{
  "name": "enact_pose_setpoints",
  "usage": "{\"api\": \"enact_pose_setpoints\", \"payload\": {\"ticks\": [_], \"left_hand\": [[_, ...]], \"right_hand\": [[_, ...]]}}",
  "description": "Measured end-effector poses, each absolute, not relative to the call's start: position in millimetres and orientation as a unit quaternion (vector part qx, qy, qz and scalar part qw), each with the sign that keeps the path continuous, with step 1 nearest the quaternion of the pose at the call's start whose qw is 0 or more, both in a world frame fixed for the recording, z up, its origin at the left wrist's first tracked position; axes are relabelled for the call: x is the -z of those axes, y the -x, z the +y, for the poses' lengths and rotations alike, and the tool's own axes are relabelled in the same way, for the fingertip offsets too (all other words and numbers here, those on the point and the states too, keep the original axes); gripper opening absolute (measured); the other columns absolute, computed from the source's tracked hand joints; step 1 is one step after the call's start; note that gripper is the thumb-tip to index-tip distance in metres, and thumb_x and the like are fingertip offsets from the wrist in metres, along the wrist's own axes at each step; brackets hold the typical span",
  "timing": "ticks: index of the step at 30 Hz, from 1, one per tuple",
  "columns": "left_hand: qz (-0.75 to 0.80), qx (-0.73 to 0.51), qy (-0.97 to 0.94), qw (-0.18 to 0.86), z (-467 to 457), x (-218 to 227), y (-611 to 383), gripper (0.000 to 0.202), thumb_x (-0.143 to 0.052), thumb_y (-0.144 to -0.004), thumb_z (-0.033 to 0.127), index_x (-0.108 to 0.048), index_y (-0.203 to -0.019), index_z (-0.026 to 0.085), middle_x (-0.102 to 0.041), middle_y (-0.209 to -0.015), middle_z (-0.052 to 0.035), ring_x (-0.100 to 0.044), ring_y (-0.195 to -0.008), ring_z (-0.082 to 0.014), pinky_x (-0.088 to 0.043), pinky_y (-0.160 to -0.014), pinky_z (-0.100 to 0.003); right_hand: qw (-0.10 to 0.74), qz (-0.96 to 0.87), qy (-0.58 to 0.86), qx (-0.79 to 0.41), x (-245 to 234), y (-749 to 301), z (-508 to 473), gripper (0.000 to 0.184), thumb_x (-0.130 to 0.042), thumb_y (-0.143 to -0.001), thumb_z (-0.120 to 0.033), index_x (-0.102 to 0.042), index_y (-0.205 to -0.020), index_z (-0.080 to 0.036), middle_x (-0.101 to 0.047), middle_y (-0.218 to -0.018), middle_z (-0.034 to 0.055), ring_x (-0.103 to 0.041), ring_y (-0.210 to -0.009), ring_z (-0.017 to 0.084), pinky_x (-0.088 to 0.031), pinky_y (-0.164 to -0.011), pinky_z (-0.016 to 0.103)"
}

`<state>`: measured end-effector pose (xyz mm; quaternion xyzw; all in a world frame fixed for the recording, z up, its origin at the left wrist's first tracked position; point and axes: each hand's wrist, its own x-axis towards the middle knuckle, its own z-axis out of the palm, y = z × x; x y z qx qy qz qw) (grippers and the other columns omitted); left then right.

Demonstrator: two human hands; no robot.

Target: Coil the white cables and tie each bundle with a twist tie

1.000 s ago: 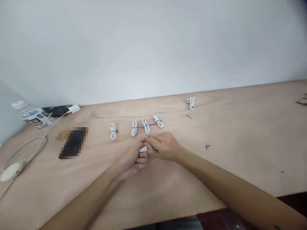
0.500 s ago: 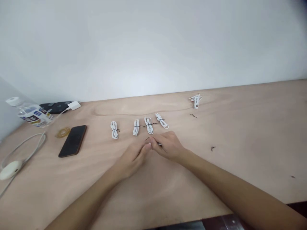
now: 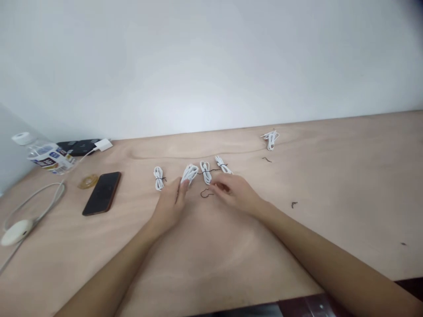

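My left hand [image 3: 170, 202] is closed on a coiled white cable [image 3: 189, 172], gripping its near end between thumb and fingers. That coil overlaps the spot of another bundle in the row, which I cannot make out behind it. My right hand [image 3: 236, 190] pinches a thin black twist tie [image 3: 206, 194], whose bent length curves out to the left above the table. Just beyond the fingers lie two cable bundles with black ties, one upright coil [image 3: 205, 171] and one slanted coil [image 3: 222, 164]. Left of my left hand is another tied bundle [image 3: 158, 178].
A phone [image 3: 102, 193], a yellowish tape roll [image 3: 88, 181], a bottle [image 3: 49, 156] and a white charger [image 3: 103, 145] with its cord occupy the left. Farther right sit a white cable bundle [image 3: 272, 140] and loose black ties [image 3: 294, 204] on the wooden table [image 3: 346, 185].
My hands have moved apart. The left carries the white cable coil forward and left over the row, while the right holds the twist tie, now bent in an open curve.
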<state>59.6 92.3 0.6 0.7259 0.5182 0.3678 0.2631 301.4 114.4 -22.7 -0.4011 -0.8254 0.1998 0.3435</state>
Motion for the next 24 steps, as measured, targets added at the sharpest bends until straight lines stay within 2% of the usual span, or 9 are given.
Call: {"api": "enact_pose_setpoints", "payload": {"ticks": [3, 5, 8, 12, 14, 18, 24], "left_hand": [[0.521, -0.416, -0.688, 0.286, 95, 2, -58, 0.043, -0.049, -0.108, 0.048, -0.050, -0.073, 0.022, -0.050, -0.067, 0.0005, -0.044, -0.064, -0.0182, -0.032, -0.062, -0.029], [0.514, -0.435, -0.667, 0.320, 96, 6, -60, 0.044, -0.052, -0.106, 0.050, -0.051, -0.072, 0.022, -0.049, -0.066, 0.0005, -0.043, -0.064, -0.0181, -0.032, -0.061, -0.029], [0.486, -0.445, -0.637, 0.400, 97, 12, -64, 0.043, -0.054, -0.104, 0.052, -0.056, -0.074, 0.021, -0.057, -0.072, -0.0014, -0.048, -0.066, -0.0181, -0.039, -0.066, -0.028], [0.416, -0.460, -0.571, 0.537, 96, 16, -75, 0.043, -0.055, -0.102, 0.055, -0.059, -0.078, 0.019, -0.071, -0.095, -0.0066, -0.063, -0.085, -0.0212, -0.050, -0.086, -0.032], [0.386, -0.462, -0.531, 0.597, 94, 16, -80, 0.043, -0.058, -0.101, 0.057, -0.058, -0.079, 0.020, -0.071, -0.094, -0.0055, -0.064, -0.087, -0.0213, -0.051, -0.087, -0.033], [0.350, -0.474, -0.473, 0.655, 92, 15, -85, 0.044, -0.064, -0.097, 0.059, -0.056, -0.078, 0.020, -0.066, -0.085, -0.0021, -0.062, -0.083, -0.0198, -0.052, -0.085, -0.032], [0.349, -0.489, -0.438, 0.668, 93, 17, -85, 0.044, -0.069, -0.095, 0.057, -0.059, -0.078, 0.018, -0.060, -0.080, -0.0015, -0.057, -0.083, -0.0171, -0.050, -0.083, -0.029]], "right_hand": [[0.276, -0.883, 0.335, -0.178, 27, -305, 117, 0.012, -0.064, -0.103, -0.027, -0.074, -0.107, -0.023, -0.071, -0.106, 0.0089, -0.065, -0.101, 0.024, -0.051, -0.088, 0.037], [0.268, -0.886, 0.327, -0.189, 27, -303, 116, 0.014, -0.060, -0.104, -0.021, -0.074, -0.106, -0.021, -0.071, -0.107, 0.0100, -0.064, -0.106, 0.025, -0.051, -0.093, 0.040], [0.292, -0.846, 0.343, -0.285, 24, -295, 112, 0.017, -0.057, -0.105, -0.024, -0.072, -0.100, -0.020, -0.071, -0.097, 0.0070, -0.064, -0.092, 0.023, -0.051, -0.082, 0.036], [0.349, -0.713, 0.317, -0.520, 22, -285, 107, 0.029, -0.059, -0.105, -0.045, -0.070, -0.093, -0.021, -0.067, -0.085, 0.0013, -0.059, -0.074, 0.017, -0.044, -0.068, 0.029], [0.364, -0.650, 0.304, -0.593, 24, -281, 106, 0.035, -0.064, -0.101, -0.053, -0.067, -0.089, -0.021, -0.063, -0.078, -0.0011, -0.054, -0.067, 0.014, -0.040, -0.063, 0.027], [0.371, -0.595, 0.305, -0.644, 26, -278, 104, 0.038, -0.071, -0.097, -0.056, -0.067, -0.092, -0.019, -0.054, -0.069, -0.0041, -0.042, -0.059, 0.011, -0.030, -0.055, 0.024], [0.386, -0.595, 0.293, -0.641, 25, -278, 106, 0.041, -0.068, -0.097, -0.059, -0.071, -0.095, -0.018, -0.055, -0.071, -0.0019, -0.043, -0.061, 0.013, -0.033, -0.055, 0.025]]}}
